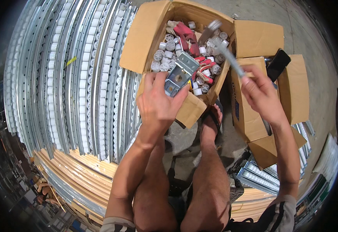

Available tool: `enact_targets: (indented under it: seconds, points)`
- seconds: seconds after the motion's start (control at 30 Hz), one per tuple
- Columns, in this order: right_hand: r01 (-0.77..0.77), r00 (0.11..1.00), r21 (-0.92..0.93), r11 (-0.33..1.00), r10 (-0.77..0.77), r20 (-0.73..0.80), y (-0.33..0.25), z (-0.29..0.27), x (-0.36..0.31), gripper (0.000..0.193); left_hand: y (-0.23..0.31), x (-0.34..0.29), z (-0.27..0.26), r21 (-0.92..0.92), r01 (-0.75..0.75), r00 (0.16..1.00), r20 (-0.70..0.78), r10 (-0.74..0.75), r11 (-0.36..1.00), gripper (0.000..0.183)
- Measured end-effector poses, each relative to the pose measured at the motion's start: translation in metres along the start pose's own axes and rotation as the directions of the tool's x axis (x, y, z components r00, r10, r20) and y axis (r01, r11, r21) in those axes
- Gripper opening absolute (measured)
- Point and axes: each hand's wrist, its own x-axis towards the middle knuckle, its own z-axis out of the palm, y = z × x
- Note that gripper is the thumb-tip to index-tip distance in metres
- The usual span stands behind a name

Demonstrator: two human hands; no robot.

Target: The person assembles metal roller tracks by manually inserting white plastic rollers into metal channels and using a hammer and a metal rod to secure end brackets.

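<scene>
My left hand (159, 100) is closed round the near end of a silver metal bracket (178, 77). The bracket has bent sides and holes, and its far end points away from me over an opened cardboard box (143, 38). In my right hand (260, 91) is a hammer (232, 60), gripped by its handle. Its blurred head is raised above the box, apart from the bracket. Inside the box lie many white plastic roller wheels (159, 55) and red-and-white work gloves (188, 36). The bracket and my left hand hide part of the box's contents.
Long metal roller tracks (85, 77) lie side by side on the left, with tan pipes (83, 166) below them. A second cardboard box (296, 89) stands at the right, a black phone (278, 65) on it. Shorter roller tracks (260, 176) lie near my right forearm.
</scene>
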Motion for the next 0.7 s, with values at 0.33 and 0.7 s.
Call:
enact_targets:
  seconds: [0.33,0.7]
  points:
    - [0.068,0.984,-0.014,0.998,-0.07,-0.164,-0.002,0.01,0.002,0.02,0.009,0.0,0.006,0.032,0.053,0.997,0.059,-0.055,0.998,0.051]
    - [0.237,0.969,-0.286,0.928,-0.206,0.136,0.016,-0.001,-0.001,0.023,0.006,-0.004,0.016,0.042,0.049,0.994,0.099,-0.053,0.998,0.052]
